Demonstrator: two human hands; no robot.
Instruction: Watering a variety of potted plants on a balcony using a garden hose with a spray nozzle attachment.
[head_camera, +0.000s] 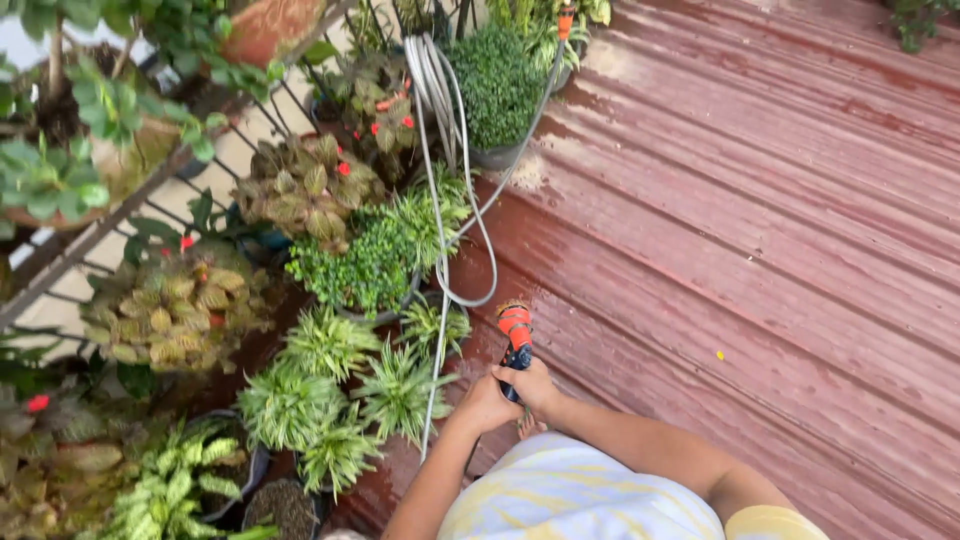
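Right at the bottom of view, a pale yellow-and-white top (565, 495) fills the near edge, and both forearms reach out from it toward the spray nozzle (515, 338), orange at the head and dark at the handle. Right hand (535, 388) is wrapped closed around that dark handle, a firm grip; left hand (487, 403) comes in beside it, fingers curled against the same handle, so both hands read as closed on the nozzle. It sits just ahead of the person's body, over the wet reddish-brown decking (760, 250), nose pointing away and a touch left toward the plants. From its base the pale hose (440, 215) runs down past the left wrist, loops out across the boards, then climbs to a coil hung on the dark railing (95, 240) at the top. Just left of the hands, striped spider plants (335, 385) crowd together; beyond them a small-leaved green bush (365, 265) in a dark pot, and a plant with mottled leaves and red blooms (305, 185). Farther up, another round bush (497, 85) stands by the hose coil. By the look of it, doing this well means keeping the handle steady with both hands, aiming low at the soil rather than the foliage, and leaving slack in the hose so it doesn't drag across the pots.
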